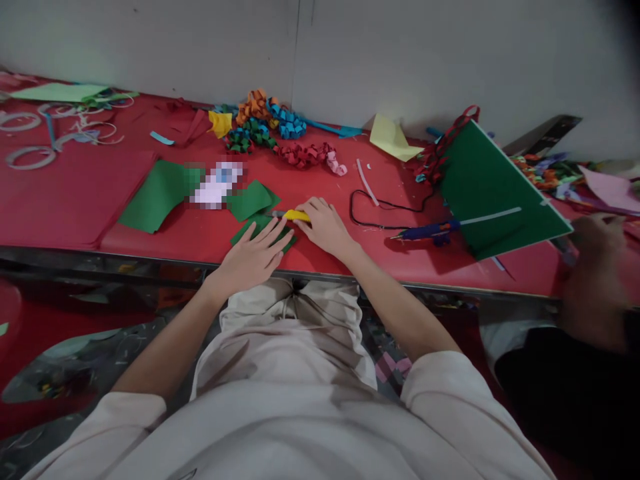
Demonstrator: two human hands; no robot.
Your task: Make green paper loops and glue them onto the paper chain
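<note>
The knife (297,215) lies low over the red desk (320,257), its yellow handle end pinched between the thumb and fingers of the right hand (327,229) and its grey end pointing to 9 o'clock. The left hand (254,259) is palm down with its fingers spread over a piece of dark green paper (240,233), the fingertips close to the knife's grey end. Taking the knife as the centre of the dial, with 12 o'clock facing the wall (200,47), another green piece (250,200) sits at about 10 o'clock, and past it, between 9 and 10, come a pixelated item (217,185) and a larger green sheet (157,197). Farther out that way are pale rings (31,157) near a light green sheet (60,92). Towards 12 o'clock are a red and pink paper chain (305,155) and a heap of orange, blue and green chains (260,120); a yellow sheet (391,140) rests between 1 and 2. At 3 o'clock are a blue glue gun (430,232) with its tip towards the knife, a looped black cord (357,217) and a tilted green board (493,190). Beyond the board, also at 3, is another person's hand (597,243), blurred, near a pink sheet (613,190).
</note>
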